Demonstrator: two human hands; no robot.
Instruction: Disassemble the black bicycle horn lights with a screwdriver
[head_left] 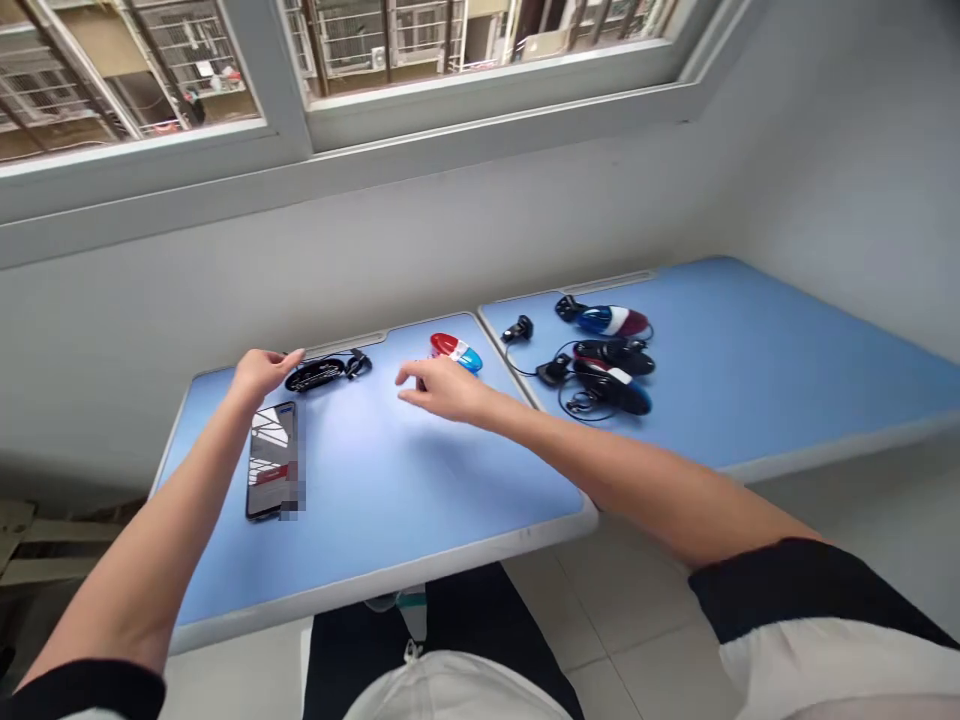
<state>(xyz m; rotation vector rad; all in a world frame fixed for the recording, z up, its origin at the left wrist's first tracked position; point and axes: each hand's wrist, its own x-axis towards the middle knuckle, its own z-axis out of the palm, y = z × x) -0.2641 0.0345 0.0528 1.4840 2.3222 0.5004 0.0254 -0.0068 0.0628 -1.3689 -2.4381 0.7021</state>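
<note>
My left hand is at the left end of a black oval shell with a cord and a black clamp-like part. Its thumb is stretched out over the shell's end; whether it touches I cannot tell. My right hand hovers over the middle of the near table, thumb and forefinger apart, nothing between them. Just behind it lies a red, white and blue capsule-shaped light cover, partly hidden by the hand. A dark phone with a reflective screen lies below my left hand.
On the right-hand table lie a blue, white and red capsule-shaped piece, several black corded pieces and a small black clamp. A wall and window frame stand behind. A narrow seam parts the tables.
</note>
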